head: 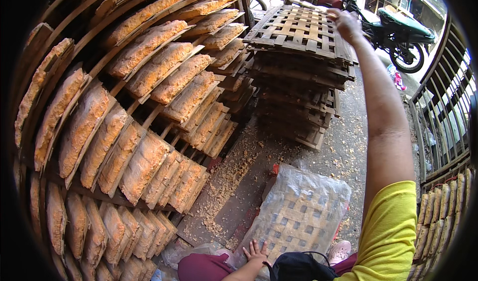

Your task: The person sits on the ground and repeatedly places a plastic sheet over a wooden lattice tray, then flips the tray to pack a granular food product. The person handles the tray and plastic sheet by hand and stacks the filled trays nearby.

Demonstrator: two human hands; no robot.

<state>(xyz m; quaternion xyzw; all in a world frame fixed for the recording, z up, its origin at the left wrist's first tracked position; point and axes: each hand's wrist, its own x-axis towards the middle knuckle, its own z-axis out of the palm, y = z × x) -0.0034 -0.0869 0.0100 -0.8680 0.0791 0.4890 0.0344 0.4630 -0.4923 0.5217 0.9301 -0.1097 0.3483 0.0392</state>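
Note:
My left hand (256,254) rests flat with its fingers spread on a clear plastic sheet (317,191) that covers a woven bamboo tray. My right hand (345,24) is stretched far forward, at the far right corner of the top woven bamboo tray (298,31) of a tall stack. Its fingers are curled near a pale strip at the tray's far edge; whether they grip it is too small to tell. On the left, slabs of orange-white crumbly material (149,49) lie on slatted boards in a wooden rack.
Orange crumbs (224,195) litter the floor between rack and stack. Motorcycles (403,31) stand beyond the stack at the upper right. A barred metal gate (440,120) is on the right, with more slabs (442,206) in rows below it. A pink clog (340,252) shows beside the covered tray.

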